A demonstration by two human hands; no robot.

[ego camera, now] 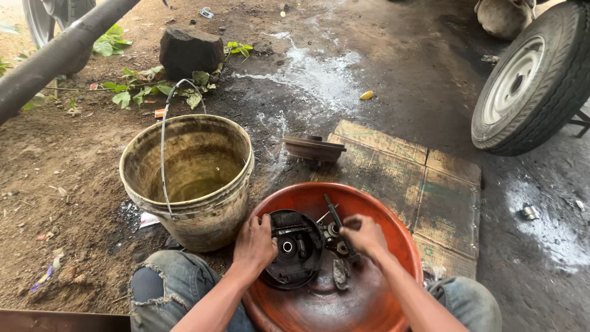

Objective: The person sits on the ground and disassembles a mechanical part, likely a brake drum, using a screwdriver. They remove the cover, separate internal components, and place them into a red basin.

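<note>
**Two hands on a greasy brake plate in a red basin**

A person sits on the ground with knees in torn jeans on either side of a round red basin [375, 209]. Inside the basin, toward its left side, lies a dark round brake plate [294, 249] with a pale hole near its middle. The left hand [255, 245] is clamped on the left edge of that plate, fingers curled over the rim and thumb on top. The right hand [364, 235] is closed around a thin dark tool [335, 212] whose shaft sticks up and away toward the basin's far wall; the tool's tip is hidden under the fingers. Between the two hands, just right of the plate, sit a few small metal parts [334, 233], and a grey scrap lies nearer the basin's middle; what they are exactly is hard to tell.

Just left of the basin, touching or nearly touching it, stands a dirty bucket [141, 184] with a wire handle and murky liquid in the bottom. Beyond the basin's far rim a brake drum [313, 148] rests on the edge of a flattened cardboard sheet [430, 184], which stretches out to the basin's right. Well off to the far right of the basin is a tyre on a white wheel [534, 80]. Far behind the bucket a dark rock [190, 49] sits among green leaves.
</note>
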